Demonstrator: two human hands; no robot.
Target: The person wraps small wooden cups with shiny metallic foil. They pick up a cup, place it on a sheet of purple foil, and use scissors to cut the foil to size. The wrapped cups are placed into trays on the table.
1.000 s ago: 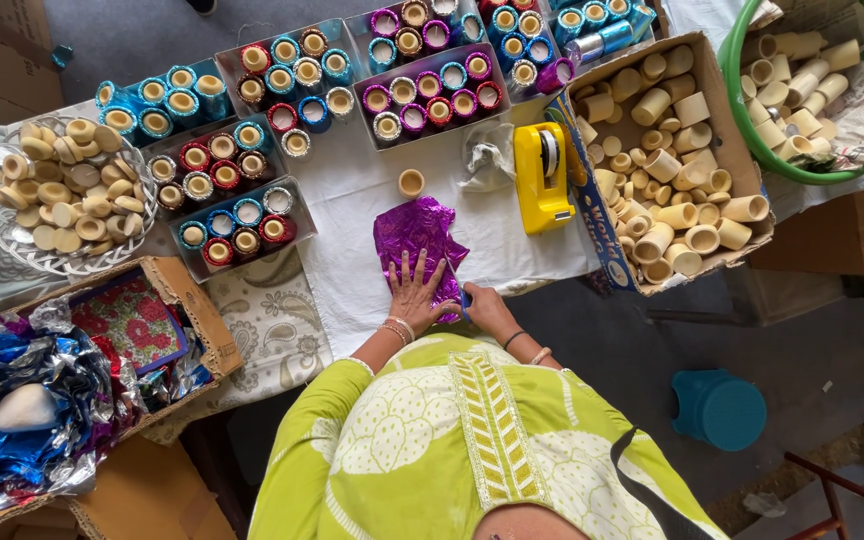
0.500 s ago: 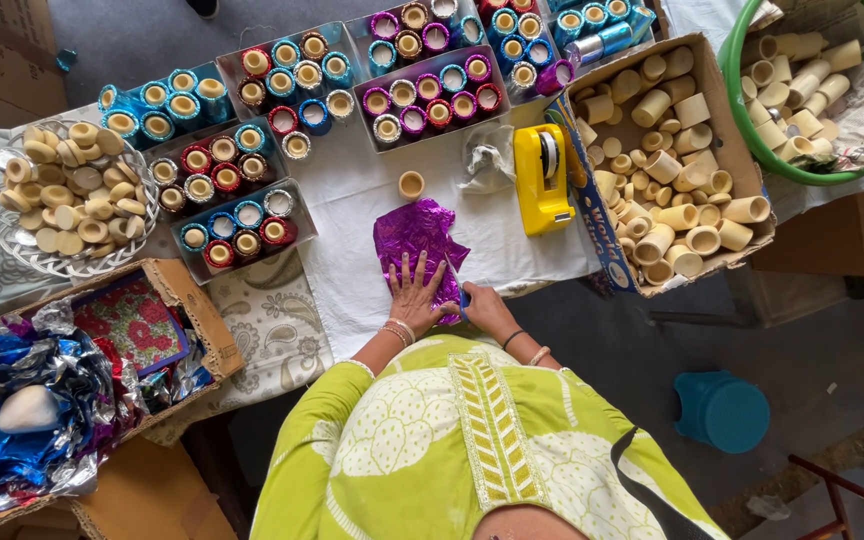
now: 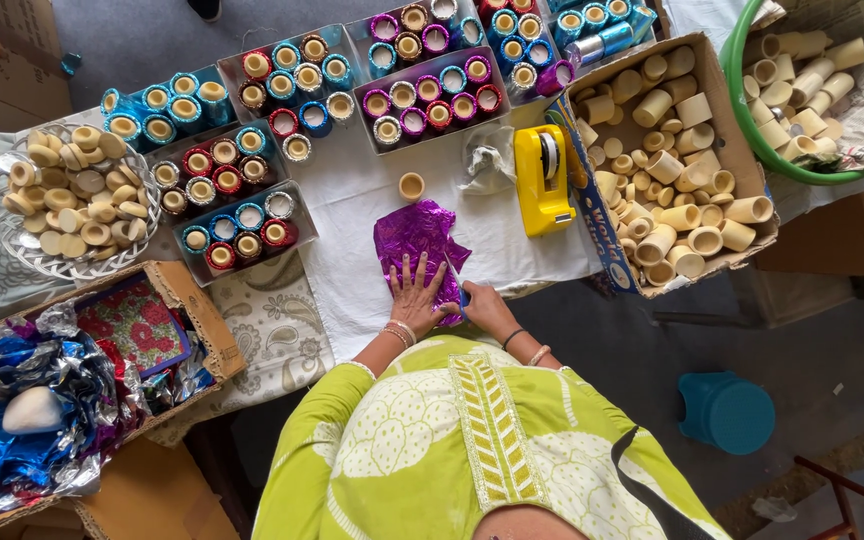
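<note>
A crinkled purple foil sheet (image 3: 414,235) lies on the white cloth (image 3: 352,200) in front of me. My left hand (image 3: 417,297) presses flat on the sheet's near edge with its fingers spread. My right hand (image 3: 489,308) is closed around a small blue-handled cutter (image 3: 457,285), whose thin blade lies along the foil's right edge. A single bare clay cup (image 3: 411,186) stands just beyond the foil. A yellow tape dispenser (image 3: 542,180) sits to the right of it.
Trays of foil-wrapped cups (image 3: 422,100) in red, blue and purple line the back. A cardboard box (image 3: 742,170) and a green tub (image 3: 752,130) of bare cups stand at the right. A wire basket (image 3: 12,245) of cups and a box of foil sheets (image 3: 42,400) are at the left.
</note>
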